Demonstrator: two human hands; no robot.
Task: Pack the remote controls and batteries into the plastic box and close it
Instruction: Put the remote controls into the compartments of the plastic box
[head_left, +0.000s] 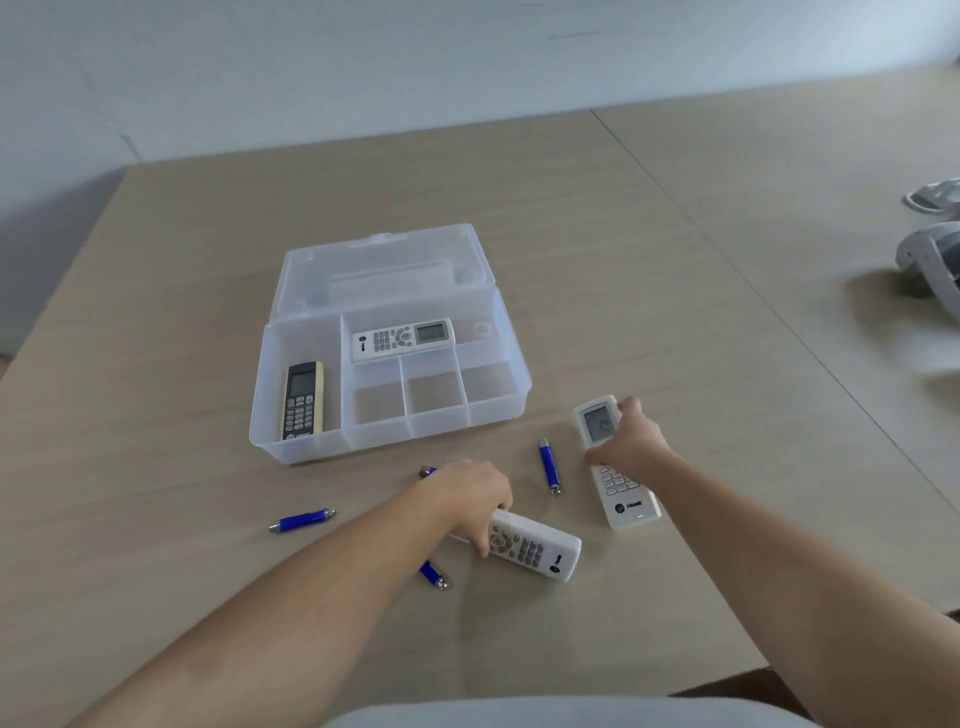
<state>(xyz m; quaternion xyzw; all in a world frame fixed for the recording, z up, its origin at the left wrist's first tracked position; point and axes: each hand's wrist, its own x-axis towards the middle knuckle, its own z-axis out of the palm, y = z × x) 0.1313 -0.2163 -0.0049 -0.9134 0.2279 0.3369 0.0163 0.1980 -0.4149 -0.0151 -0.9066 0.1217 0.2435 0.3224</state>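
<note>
The clear plastic box (522, 382) lies open on the table, lid folded back. A black remote (303, 400) rests in its left compartment and a white remote (402, 339) in its rear compartment. My left hand (470, 496) grips one end of a white remote (540, 552) lying in front of the box. My right hand (631, 439) closes around the middle of another white remote (615, 462) to the right. Several blue batteries lie loose: one at the left (301, 520), one between the remotes (549, 466), one by my left forearm (434, 574), one partly hidden behind my left hand (427, 472).
The box's three small front compartments (434, 397) hold nothing. Grey and white objects (932, 260) sit at the far right edge of the wooden table (675, 260). A wall runs behind the table.
</note>
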